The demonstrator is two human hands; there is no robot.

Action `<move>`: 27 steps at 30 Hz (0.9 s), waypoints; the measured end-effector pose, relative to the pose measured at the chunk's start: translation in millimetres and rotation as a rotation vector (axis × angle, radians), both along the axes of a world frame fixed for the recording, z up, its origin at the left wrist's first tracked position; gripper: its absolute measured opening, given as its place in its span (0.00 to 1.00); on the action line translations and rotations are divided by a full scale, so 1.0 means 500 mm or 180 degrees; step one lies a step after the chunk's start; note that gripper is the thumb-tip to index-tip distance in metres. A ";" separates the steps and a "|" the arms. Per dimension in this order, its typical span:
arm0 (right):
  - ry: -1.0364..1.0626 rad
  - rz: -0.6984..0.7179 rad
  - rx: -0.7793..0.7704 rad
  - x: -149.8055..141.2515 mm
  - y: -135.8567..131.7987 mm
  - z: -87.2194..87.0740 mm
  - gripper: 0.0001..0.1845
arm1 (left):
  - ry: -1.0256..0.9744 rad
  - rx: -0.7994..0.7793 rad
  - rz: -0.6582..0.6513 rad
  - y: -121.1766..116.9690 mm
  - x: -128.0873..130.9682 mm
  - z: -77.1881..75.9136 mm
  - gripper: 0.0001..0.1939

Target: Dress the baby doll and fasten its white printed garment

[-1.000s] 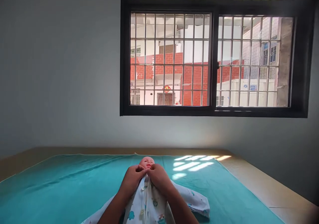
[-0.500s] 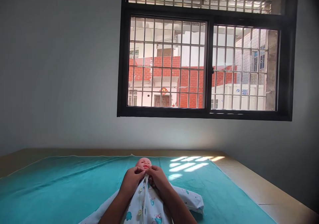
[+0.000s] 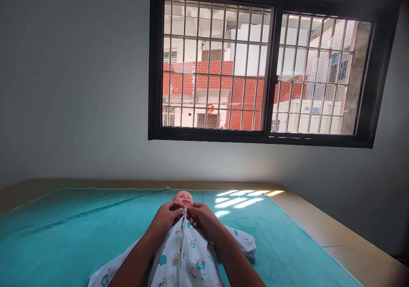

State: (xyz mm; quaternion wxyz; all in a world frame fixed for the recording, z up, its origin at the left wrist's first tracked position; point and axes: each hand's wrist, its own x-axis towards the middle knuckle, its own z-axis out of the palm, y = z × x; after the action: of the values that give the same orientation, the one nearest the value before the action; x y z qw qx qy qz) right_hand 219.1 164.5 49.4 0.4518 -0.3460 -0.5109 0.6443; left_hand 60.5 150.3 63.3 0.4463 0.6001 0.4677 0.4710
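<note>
A baby doll (image 3: pixel 183 196) lies on its back, its head toward the wall. It wears a white baby suit (image 3: pixel 198 253) printed with small teal and pink figures, with pale buttons down the front opening. At the neck, just below the doll's chin, my left hand (image 3: pixel 166 215) pinches the left edge of the collar. My right hand (image 3: pixel 202 219) grips the collar's other edge, its fingertips close to the left ones. Both sleeves spread out to the sides. The fingers partly hide the collar fastening.
Under the doll, a teal cloth (image 3: pixel 79 223) covers much of a wooden table (image 3: pixel 322 223). The table meets a grey wall (image 3: pixel 73 87) at the back. A black-framed window (image 3: pixel 270 74) with metal bars is above, and sunlight patches fall on the cloth at right.
The view has tilted slightly down, so more of the suit's front and left sleeve shows. Both hands stay at the collar, with the fingertips shifted only a little.
</note>
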 end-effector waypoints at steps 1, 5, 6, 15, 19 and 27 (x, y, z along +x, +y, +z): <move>-0.0019 0.0016 0.0003 0.001 -0.001 0.000 0.16 | -0.0037 -0.0049 0.0011 0.002 -0.001 -0.001 0.17; -0.0119 0.0032 0.0025 0.005 -0.007 0.004 0.15 | -0.0155 -0.0087 0.0002 0.007 -0.002 -0.007 0.18; -0.0150 0.0019 0.0057 0.006 -0.009 0.005 0.14 | -0.0150 -0.0075 -0.0003 0.006 -0.001 -0.007 0.18; -0.0838 -0.0171 0.0524 0.000 -0.016 0.014 0.14 | 0.0090 0.0159 -0.0011 -0.023 0.008 0.019 0.19; -0.0904 -0.0173 0.0508 -0.001 -0.015 0.014 0.13 | -0.0014 0.0055 0.0134 -0.020 0.009 0.016 0.14; -0.0919 -0.0194 0.0506 -0.002 -0.008 0.009 0.14 | -0.0189 -0.0147 0.0100 -0.019 0.008 0.015 0.13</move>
State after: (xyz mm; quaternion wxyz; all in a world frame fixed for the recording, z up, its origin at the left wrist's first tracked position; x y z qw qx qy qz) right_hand 218.0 160.4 53.8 0.4190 -0.4135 -0.6092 0.5314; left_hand 64.5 140.6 70.7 0.4664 0.5680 0.4744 0.4847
